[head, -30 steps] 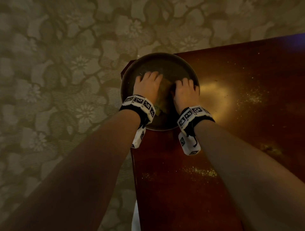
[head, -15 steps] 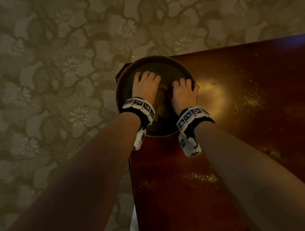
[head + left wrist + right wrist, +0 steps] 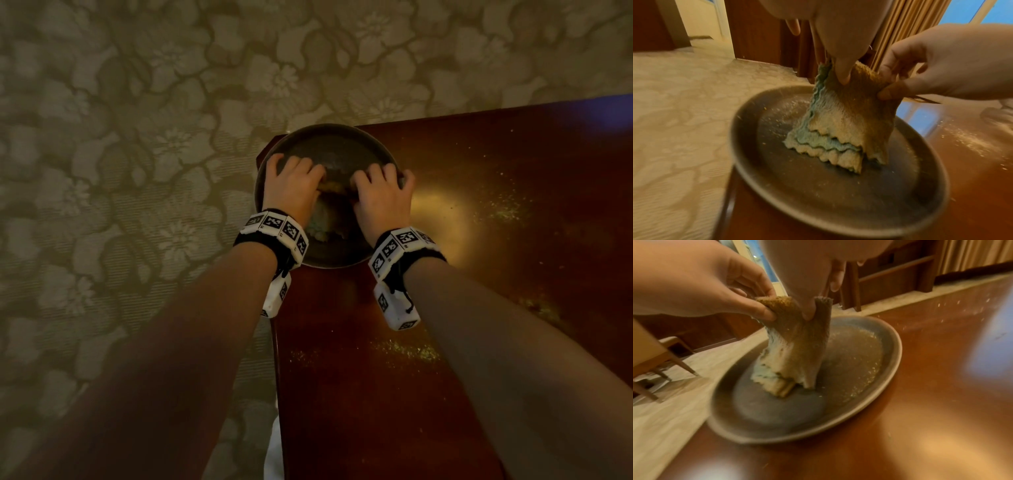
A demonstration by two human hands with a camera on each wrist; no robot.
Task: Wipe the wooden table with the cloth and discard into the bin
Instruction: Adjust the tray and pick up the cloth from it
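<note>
Above round grey dish (image 3: pixel 748 164), pinched ribbed cloth (image 3: pixel 846 123).

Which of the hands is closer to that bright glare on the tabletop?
Right. The right hand hangs over the dish's right rim, beside the glare; the left hand is across the dish, over its left side.
</note>
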